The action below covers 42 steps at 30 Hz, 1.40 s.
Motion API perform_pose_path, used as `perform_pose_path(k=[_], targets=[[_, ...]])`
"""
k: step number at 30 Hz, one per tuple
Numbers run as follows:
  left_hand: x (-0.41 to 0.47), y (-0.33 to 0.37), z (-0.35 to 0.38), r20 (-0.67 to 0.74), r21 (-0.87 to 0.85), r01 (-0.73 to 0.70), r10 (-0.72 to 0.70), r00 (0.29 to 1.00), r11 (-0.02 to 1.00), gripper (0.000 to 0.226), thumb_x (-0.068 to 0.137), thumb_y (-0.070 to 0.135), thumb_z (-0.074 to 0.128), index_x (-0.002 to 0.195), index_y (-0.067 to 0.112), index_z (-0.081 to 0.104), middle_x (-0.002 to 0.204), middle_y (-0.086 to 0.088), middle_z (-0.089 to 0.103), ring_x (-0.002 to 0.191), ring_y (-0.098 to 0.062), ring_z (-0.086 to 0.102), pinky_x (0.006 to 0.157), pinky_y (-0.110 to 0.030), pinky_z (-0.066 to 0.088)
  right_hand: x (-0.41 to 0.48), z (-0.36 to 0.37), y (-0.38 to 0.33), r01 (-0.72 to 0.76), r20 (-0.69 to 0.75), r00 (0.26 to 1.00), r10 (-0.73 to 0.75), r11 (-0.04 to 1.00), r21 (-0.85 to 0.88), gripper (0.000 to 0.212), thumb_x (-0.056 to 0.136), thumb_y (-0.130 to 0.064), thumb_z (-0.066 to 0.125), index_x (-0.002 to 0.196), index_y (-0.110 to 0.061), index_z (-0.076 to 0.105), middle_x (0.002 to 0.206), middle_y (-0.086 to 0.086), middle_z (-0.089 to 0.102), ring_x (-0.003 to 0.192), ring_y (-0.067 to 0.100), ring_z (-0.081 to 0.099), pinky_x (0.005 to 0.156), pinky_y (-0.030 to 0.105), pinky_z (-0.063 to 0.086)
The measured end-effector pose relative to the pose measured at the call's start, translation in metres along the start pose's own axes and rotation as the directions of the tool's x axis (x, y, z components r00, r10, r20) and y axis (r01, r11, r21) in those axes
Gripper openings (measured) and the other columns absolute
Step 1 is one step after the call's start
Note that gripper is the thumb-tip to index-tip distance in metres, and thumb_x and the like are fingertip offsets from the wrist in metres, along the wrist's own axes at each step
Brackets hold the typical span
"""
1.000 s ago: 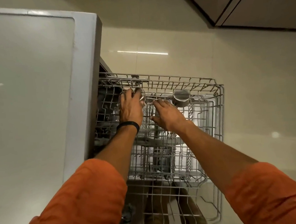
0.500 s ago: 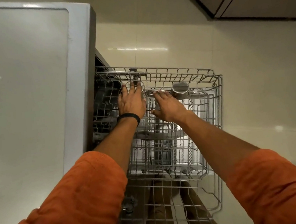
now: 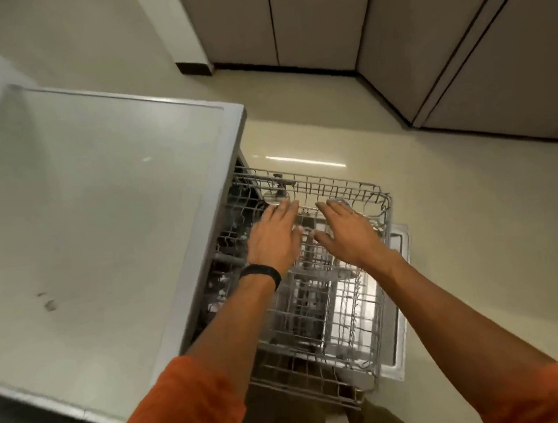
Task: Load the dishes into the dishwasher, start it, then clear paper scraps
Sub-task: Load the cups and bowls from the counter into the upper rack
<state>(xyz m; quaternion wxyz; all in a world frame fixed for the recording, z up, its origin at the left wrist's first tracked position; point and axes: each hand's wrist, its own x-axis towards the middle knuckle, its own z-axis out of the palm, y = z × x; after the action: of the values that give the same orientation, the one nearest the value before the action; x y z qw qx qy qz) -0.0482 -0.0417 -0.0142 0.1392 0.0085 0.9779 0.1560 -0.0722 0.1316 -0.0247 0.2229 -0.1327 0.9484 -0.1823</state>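
The left hand and right hand lie flat, fingers straight and holding nothing, over a clear glass and a small steel cup at the far rim of the dishwasher's pulled-out grey wire rack. A brushing fingertip could tip either vessel. A hard shove on the rack might topple both.

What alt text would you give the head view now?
Two open hands, left hand and right hand, hover flat-fingered over the pulled-out wire dishwasher rack, seen from above. A white countertop lies to the left; the left wrist wears a black band.
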Motion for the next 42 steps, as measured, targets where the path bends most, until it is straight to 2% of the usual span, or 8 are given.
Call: perform_pose_path(k=[9,12,18,20,24,32,38,42], targets=[[-0.117,0.016,-0.052,-0.282,-0.055,0.077,-0.089,0.955,0.996,0.054,0.106,0.038,0.043,0.158,0.026,0.035,0.164,-0.002,0.035,0.149,-0.027,0.032,0.115,-0.053,0.037,-0.089,-0.049,-0.051,0.309,-0.161,0.938,-0.308,0.951,-0.015,0.066,0.101,-0.059,0.044,0.156,-0.025,0.033,0.161,0.003,0.039,0.147,0.025,0.037,0.116,0.052,0.038],[-0.157,0.008,-0.057,-0.335,-0.081,0.154,-0.172,0.926,0.985,0.059,0.103,0.049,0.028,0.159,0.028,0.033,0.164,-0.001,0.035,0.149,-0.025,0.033,0.116,-0.050,0.037,-0.102,-0.050,-0.076,0.393,-0.161,0.907,-0.390,0.920,-0.019,0.063,0.101,-0.060,0.042,0.154,-0.026,0.037,0.155,0.002,0.046,0.141,0.024,0.045,0.111,0.052,0.043],[-0.247,-0.038,-0.065,-0.428,-0.125,0.361,-0.378,0.821,0.924,0.055,0.107,0.042,0.042,0.159,0.030,0.030,0.167,0.002,0.028,0.151,-0.023,0.029,0.117,-0.044,0.032,-0.125,-0.033,-0.150,0.586,-0.094,0.807,-0.583,0.810,0.008,0.065,0.098,-0.065,0.038,0.149,-0.025,0.041,0.149,0.003,0.052,0.127,0.026,0.057,0.099,0.051,0.051],[-0.274,-0.051,-0.069,-0.438,-0.149,0.411,-0.433,0.788,0.899,0.055,0.108,0.043,0.042,0.160,0.030,0.029,0.167,0.002,0.027,0.152,-0.023,0.027,0.117,-0.044,0.031,-0.133,-0.024,-0.174,0.636,-0.078,0.771,-0.632,0.772,0.025,0.065,0.097,-0.066,0.038,0.148,-0.026,0.043,0.148,0.002,0.053,0.123,0.028,0.060,0.099,0.051,0.051],[-0.332,-0.082,-0.076,-0.480,-0.201,0.499,-0.529,0.699,0.843,0.056,0.106,0.043,0.047,0.159,0.029,0.033,0.166,0.000,0.030,0.152,-0.023,0.028,0.119,-0.047,0.031,-0.153,0.001,-0.226,0.716,-0.026,0.698,-0.716,0.697,0.034,0.066,0.095,-0.066,0.039,0.149,-0.027,0.044,0.150,0.000,0.052,0.136,0.025,0.050,0.108,0.053,0.045],[-0.440,-0.173,-0.084,-0.501,-0.264,0.642,-0.671,0.547,0.720,0.061,0.099,0.045,0.055,0.155,0.029,0.039,0.162,-0.002,0.038,0.147,-0.028,0.035,0.114,-0.052,0.037,-0.196,0.066,-0.333,0.824,0.086,0.561,-0.823,0.565,0.036,0.064,0.099,-0.061,0.046,0.155,-0.031,0.036,0.157,-0.004,0.044,0.143,0.018,0.042,0.115,0.042,0.034],[-0.492,-0.226,-0.088,-0.461,-0.290,0.700,-0.736,0.495,0.652,0.066,0.096,0.050,0.061,0.155,0.030,0.038,0.163,-0.003,0.035,0.149,-0.030,0.031,0.114,-0.050,0.033,-0.225,0.113,-0.397,0.840,0.148,0.533,-0.833,0.542,0.025,0.066,0.099,-0.061,0.050,0.156,-0.034,0.032,0.157,-0.007,0.042,0.143,0.015,0.041,0.118,0.039,0.033],[-0.510,-0.251,-0.084,-0.404,-0.303,0.701,-0.753,0.519,0.645,0.070,0.093,0.053,0.064,0.153,0.031,0.038,0.163,-0.001,0.033,0.150,-0.027,0.026,0.119,-0.048,0.027,-0.236,0.139,-0.427,0.836,0.172,0.534,-0.828,0.547,0.042,0.066,0.097,-0.058,0.055,0.154,-0.033,0.036,0.154,-0.007,0.047,0.141,0.015,0.044,0.118,0.041,0.036]])
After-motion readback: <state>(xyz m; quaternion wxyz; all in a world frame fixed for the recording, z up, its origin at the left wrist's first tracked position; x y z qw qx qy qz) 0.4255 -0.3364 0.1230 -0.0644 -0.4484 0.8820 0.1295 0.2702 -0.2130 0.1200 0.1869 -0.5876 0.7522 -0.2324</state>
